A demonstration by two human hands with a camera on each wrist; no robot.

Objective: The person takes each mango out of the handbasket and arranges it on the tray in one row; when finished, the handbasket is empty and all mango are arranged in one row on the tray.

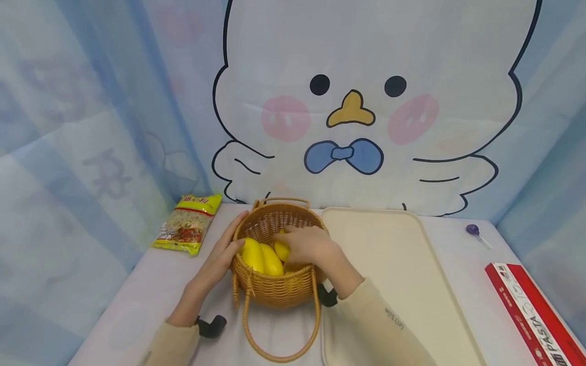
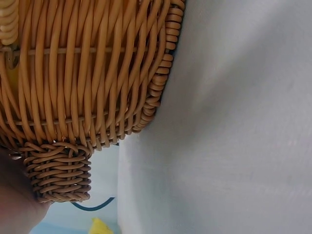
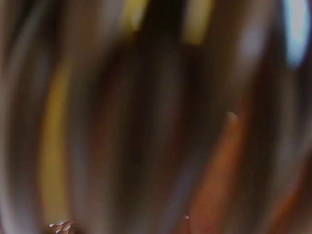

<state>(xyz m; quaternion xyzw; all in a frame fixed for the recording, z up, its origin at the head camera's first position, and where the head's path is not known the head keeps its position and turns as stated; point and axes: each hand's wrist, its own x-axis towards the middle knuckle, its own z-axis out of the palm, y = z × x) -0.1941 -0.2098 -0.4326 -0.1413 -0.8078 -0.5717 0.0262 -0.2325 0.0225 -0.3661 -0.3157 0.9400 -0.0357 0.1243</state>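
Yellow fruits [image 1: 271,260] in a wicker basket [image 1: 281,294], lower centre of the frame.
Right hand [image 1: 312,246] over the fruits, its grip hidden; left hand [image 1: 224,254] holds the basket's left side. Sound technique: brace the wicker steadily and seat fingertips well round one fruit.

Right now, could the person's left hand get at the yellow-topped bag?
Probably yes: the left hand is at the basket's rim, on the same side as the yellow-topped bag, and nothing visible stands between them. It would likely have to leave the basket first.
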